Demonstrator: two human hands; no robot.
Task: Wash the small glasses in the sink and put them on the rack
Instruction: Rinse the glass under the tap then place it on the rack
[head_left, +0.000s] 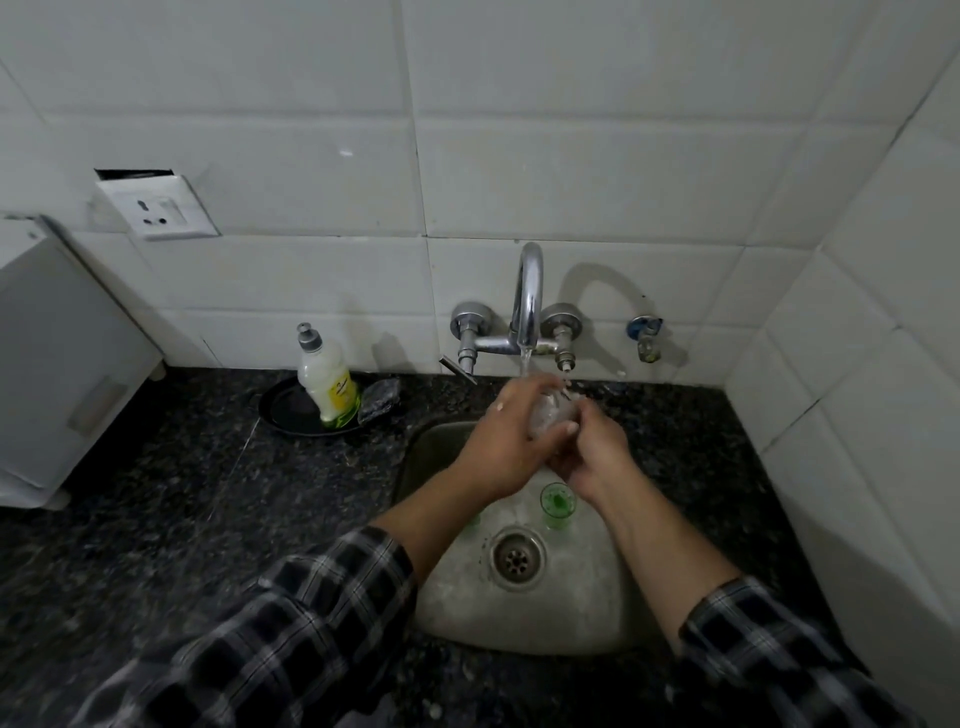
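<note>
Over the steel sink (582, 618), both my hands hold one small clear glass (550, 413) under the water running from the chrome tap (527, 301). My left hand (506, 441) wraps around the glass from the left. My right hand (595, 452) grips it from the right and below. A small green glass (557, 505) stands upright in the basin just behind the drain (517, 557). A bit of another green glass (474, 518) shows beside my left forearm, mostly hidden. No rack is in view.
A dish soap bottle (328, 382) and a dark scrubber (379, 397) sit on a black plate (291, 408) left of the tap. Dark granite counter (182, 519) surrounds the sink. A white appliance (62, 364) stands at far left. A tiled wall rises close on the right.
</note>
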